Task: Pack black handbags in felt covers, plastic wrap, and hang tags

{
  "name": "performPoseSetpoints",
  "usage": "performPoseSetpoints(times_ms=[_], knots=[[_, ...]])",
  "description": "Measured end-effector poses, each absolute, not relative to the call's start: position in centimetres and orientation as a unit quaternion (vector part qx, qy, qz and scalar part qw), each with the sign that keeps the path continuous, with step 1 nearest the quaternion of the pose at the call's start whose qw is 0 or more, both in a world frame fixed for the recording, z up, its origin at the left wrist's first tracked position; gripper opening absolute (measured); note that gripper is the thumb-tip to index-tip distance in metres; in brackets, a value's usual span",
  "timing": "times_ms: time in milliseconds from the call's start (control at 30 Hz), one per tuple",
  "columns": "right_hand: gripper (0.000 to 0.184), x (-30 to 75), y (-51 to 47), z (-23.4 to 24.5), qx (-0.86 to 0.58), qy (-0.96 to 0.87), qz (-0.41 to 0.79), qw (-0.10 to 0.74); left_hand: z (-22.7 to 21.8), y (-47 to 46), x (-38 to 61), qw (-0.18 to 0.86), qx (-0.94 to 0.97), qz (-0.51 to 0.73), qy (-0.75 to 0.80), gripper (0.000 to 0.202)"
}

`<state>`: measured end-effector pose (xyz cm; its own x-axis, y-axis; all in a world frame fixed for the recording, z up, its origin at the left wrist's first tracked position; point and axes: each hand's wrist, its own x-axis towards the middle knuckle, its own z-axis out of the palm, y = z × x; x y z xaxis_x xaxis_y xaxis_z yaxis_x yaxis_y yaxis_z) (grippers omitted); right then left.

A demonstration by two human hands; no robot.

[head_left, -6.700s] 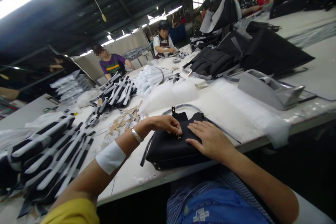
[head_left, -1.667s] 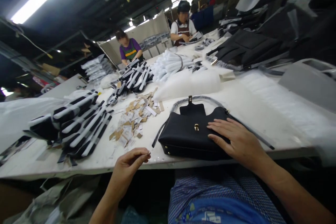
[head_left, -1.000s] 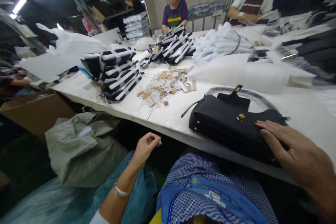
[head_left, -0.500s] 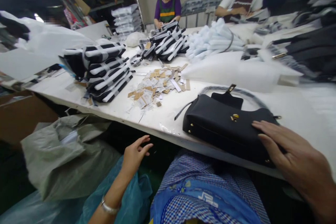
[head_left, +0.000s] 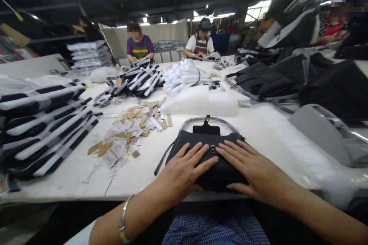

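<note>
A small black handbag (head_left: 208,141) with a gold clasp lies flat near the front edge of the white table (head_left: 143,164). Its wrapped strap arcs behind it. My left hand (head_left: 184,168) rests on the bag's left half, fingers stretched out flat. My right hand (head_left: 253,170) lies flat on the right half, fingers spread toward the clasp. Neither hand grips anything. A metal bangle sits on my left wrist.
A heap of paper tags (head_left: 129,130) lies left of the bag. Black-and-white wrapped pieces (head_left: 43,122) are stacked at far left, white foam (head_left: 201,101) behind, black bags (head_left: 287,80) and a grey tray (head_left: 327,134) at right. Other people (head_left: 139,46) work at the far end.
My left hand has come up from below the table edge and now lies flat on the bag beside my right hand. The view has swung back to the table.
</note>
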<state>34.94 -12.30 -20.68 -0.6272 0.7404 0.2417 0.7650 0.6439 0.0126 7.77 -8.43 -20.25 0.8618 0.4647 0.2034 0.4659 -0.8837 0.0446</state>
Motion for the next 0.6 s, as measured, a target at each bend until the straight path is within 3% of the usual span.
performPoseSetpoints(times_ms=[100, 167, 333, 467, 600], knots=[[0.079, 35.4, -11.6, -22.6, -0.422, -0.900, -0.058, 0.089, -22.1, -7.0, 8.2, -0.001, -0.970, -0.090, -0.227, 0.066], [0.074, 35.6, -11.4, -24.3, -0.421, -0.901, -0.057, 0.086, -23.5, -7.1, 7.9, 0.006, -0.970, -0.089, -0.225, 0.057], [0.076, 35.9, -12.2, -26.3, -0.417, -0.905, 0.014, 0.083, -25.7, -9.1, 6.7, -0.035, -0.966, -0.061, -0.247, 0.074], [0.075, 36.3, -12.5, -25.3, -0.410, -0.903, 0.088, 0.093, -26.4, -10.3, 6.6, -0.031, -0.959, -0.066, -0.274, 0.069], [0.042, 35.4, -11.0, -23.8, -0.451, -0.876, 0.106, 0.135, -27.0, -10.3, 7.0, 0.006, -0.955, -0.084, -0.284, 0.067]])
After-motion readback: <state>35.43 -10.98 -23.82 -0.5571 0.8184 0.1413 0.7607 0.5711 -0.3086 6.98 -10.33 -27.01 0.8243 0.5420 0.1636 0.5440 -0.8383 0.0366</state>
